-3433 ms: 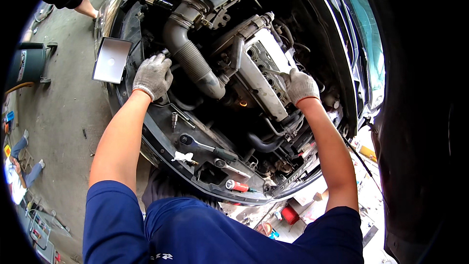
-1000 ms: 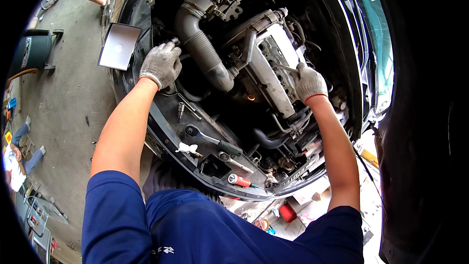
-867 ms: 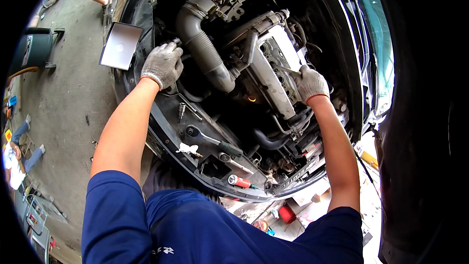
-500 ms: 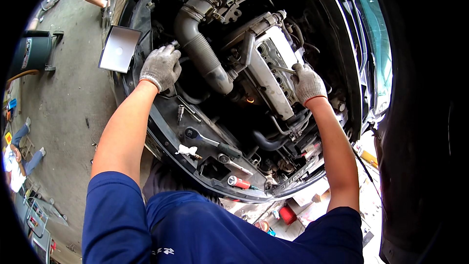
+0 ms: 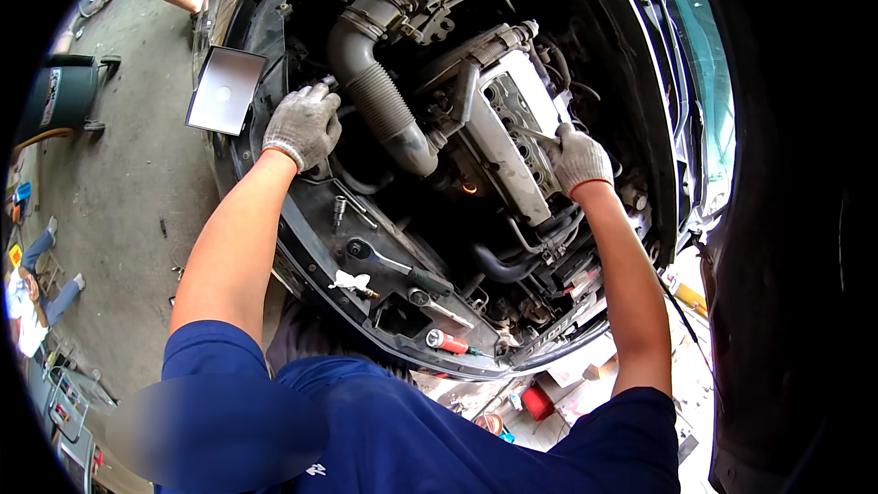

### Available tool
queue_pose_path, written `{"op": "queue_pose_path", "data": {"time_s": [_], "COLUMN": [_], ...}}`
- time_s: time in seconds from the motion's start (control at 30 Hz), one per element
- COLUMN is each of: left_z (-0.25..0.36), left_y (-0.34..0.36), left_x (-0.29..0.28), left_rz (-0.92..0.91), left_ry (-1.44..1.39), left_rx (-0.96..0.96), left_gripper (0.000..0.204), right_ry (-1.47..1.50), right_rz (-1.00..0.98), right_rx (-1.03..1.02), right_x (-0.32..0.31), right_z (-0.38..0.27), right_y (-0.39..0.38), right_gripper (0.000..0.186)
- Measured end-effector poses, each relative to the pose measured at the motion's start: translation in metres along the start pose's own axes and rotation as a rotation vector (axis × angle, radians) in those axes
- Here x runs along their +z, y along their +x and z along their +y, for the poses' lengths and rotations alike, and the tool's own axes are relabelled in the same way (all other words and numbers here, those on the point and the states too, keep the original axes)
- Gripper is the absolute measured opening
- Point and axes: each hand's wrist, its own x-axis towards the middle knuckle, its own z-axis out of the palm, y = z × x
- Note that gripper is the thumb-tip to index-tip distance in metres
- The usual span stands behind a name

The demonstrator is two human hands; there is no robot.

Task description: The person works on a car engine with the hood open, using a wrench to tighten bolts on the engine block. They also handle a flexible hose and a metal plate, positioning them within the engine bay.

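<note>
My left hand point(image 5: 304, 126), in a grey knit glove, rests on the black front panel point(image 5: 302, 192) of a car's engine bay. Its fingers stretch toward the ribbed air intake hose point(image 5: 377, 82); their undersides are hidden. My right hand point(image 5: 582, 161), gloved alike, is closed round a thin metal rod-like tool point(image 5: 534, 134). The tool's tip points left over the round openings along the top of the engine point(image 5: 503, 148). Its grip end is hidden in the glove, so its exact kind cannot be told.
On the front panel lie a socket point(image 5: 339, 210), a ratchet point(image 5: 389, 261), a second ratchet-like tool point(image 5: 439, 306), a crumpled white tissue point(image 5: 349, 281) and a red flashlight point(image 5: 446, 341). An open flat box point(image 5: 227, 91) sits left of my left hand. Other people are at the left.
My right hand and the rod-like tool have shifted very slightly, with the hand's upper part turned a little. My left hand stays in its place on the panel.
</note>
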Motion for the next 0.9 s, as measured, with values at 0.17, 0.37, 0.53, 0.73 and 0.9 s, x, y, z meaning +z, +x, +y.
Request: {"op": "queue_pose_path", "data": {"time_s": [0.17,0.37,0.53,0.73,0.9], "left_z": [0.001,-0.002,0.0,-0.003,-0.001], "left_y": [-0.001,-0.005,0.0,-0.002,0.0], "left_x": [0.0,0.0,0.0,0.001,0.003], "left_rz": [-0.029,-0.018,-0.01,-0.008,0.005], "left_ry": [0.005,0.017,0.012,0.009,0.001], "left_rx": [-0.03,-0.019,-0.014,-0.008,0.003], "left_gripper": [0.017,0.018,0.018,0.018,0.019], "right_ry": [0.003,0.046,-0.066,-0.016,0.031], "right_rz": [0.044,0.161,-0.06,0.055,-0.026], "right_rx": [-0.039,-0.18,0.108,-0.255,0.025], "right_x": [-0.003,-0.004,-0.003,0.005,0.006], "right_z": [-0.006,-0.009,-0.006,-0.001,-0.009], "right_y": [0.001,-0.007,0.006,-0.003,0.012], "right_gripper": [0.03,0.025,0.047,0.029,0.029]}}
